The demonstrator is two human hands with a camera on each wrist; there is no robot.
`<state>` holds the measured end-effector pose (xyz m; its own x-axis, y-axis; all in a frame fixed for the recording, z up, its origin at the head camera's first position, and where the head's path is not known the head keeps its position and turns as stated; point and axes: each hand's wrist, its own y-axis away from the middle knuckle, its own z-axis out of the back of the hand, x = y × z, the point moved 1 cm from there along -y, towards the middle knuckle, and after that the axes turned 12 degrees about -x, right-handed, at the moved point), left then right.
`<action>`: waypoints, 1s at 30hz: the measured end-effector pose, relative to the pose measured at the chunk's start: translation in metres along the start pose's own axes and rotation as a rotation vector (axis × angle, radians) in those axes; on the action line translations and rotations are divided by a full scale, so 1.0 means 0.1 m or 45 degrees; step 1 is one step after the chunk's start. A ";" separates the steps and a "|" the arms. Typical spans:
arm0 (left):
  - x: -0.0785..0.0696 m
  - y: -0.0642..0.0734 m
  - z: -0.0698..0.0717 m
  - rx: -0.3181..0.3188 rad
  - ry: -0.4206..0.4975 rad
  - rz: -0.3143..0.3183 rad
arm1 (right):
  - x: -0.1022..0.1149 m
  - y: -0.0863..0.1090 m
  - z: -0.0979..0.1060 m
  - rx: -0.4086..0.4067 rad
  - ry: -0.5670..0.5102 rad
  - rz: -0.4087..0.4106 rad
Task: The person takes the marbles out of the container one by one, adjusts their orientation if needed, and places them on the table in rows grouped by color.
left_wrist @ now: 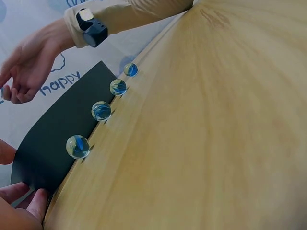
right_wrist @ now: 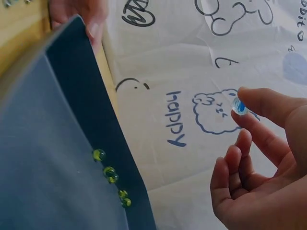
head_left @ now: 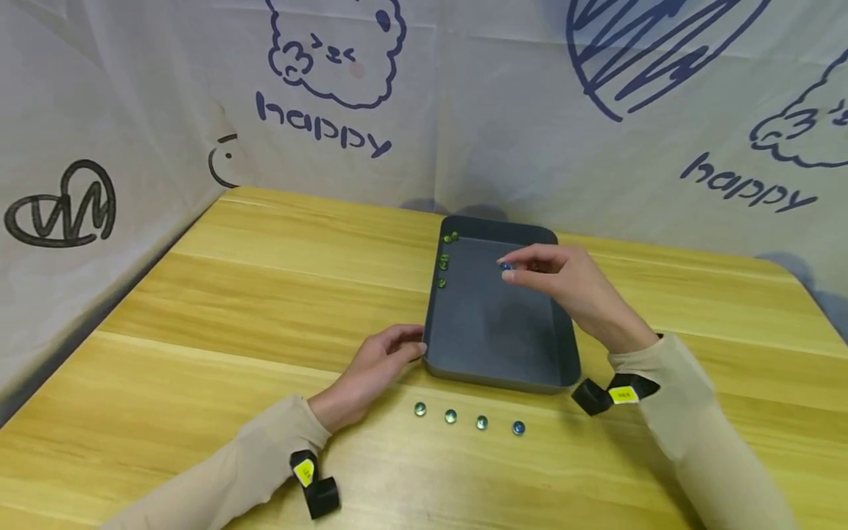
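Observation:
My right hand (head_left: 563,283) pinches a blue-and-clear marble (right_wrist: 240,106) between thumb and index finger, above the dark grey rectangular tray (head_left: 493,342). The other fingers of that hand curl loosely below it in the right wrist view. My left hand (head_left: 371,372) rests with its fingertips against the outside of the tray's left wall, close to the near corner. Inside the tray, several green marbles (right_wrist: 110,174) lie along the left wall. On the table in front of the tray, a row of several clear marbles with blue or greenish swirls (left_wrist: 101,110) runs left to right.
The tray stands on a wooden table (head_left: 265,294). Behind and to the left hangs a white cloth (head_left: 497,125) with drawings and the word happy. Each wrist carries a black strap mount (head_left: 321,493) with a yellow label.

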<state>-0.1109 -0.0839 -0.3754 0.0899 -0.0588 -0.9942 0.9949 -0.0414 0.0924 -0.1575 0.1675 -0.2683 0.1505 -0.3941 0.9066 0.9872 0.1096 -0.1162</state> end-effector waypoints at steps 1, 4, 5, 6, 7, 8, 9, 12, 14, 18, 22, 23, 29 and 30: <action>0.00 0.00 0.00 0.000 0.000 0.000 | -0.01 0.02 0.00 -0.002 -0.004 0.000; 0.00 0.00 0.00 0.000 0.000 0.005 | -0.05 0.09 0.01 0.002 -0.009 0.000; 0.00 0.00 0.00 0.000 0.000 0.005 | -0.06 0.11 0.02 0.009 -0.005 0.004; 0.00 0.00 0.00 0.000 0.000 0.005 | -0.08 0.13 0.02 0.020 -0.007 0.011; 0.00 0.00 0.00 -0.001 0.000 0.004 | -0.09 0.16 0.03 0.034 -0.018 0.019; 0.00 0.00 0.00 -0.001 -0.001 0.003 | -0.10 0.19 0.03 0.051 -0.025 0.025; 0.00 0.00 0.00 0.000 -0.002 0.002 | -0.12 0.22 0.03 0.068 -0.033 0.034; 0.00 -0.01 -0.01 0.001 -0.004 -0.002 | -0.16 0.30 0.04 0.112 -0.062 0.057; 0.00 -0.01 -0.01 0.002 -0.005 -0.002 | -0.18 0.35 0.04 0.126 -0.060 0.056; 0.00 -0.01 -0.01 0.002 -0.006 0.003 | -0.20 0.42 0.02 0.150 -0.058 0.069; 0.00 -0.02 -0.04 0.017 -0.008 0.006 | -0.22 0.48 0.02 0.158 -0.058 0.085; 0.00 -0.02 -0.04 0.018 -0.013 0.006 | -0.23 0.49 0.02 0.160 -0.054 0.089; -0.01 -0.01 -0.02 -0.009 -0.042 0.011 | -0.26 0.54 -0.01 0.191 -0.037 0.100; -0.01 -0.01 -0.02 -0.009 -0.042 0.012 | -0.26 0.55 -0.01 0.190 -0.033 0.100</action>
<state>-0.1119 -0.0816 -0.3743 0.0975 -0.0920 -0.9910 0.9943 -0.0336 0.1009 -0.1075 0.1834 -0.2989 0.2235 -0.3558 0.9074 0.9533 0.2740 -0.1274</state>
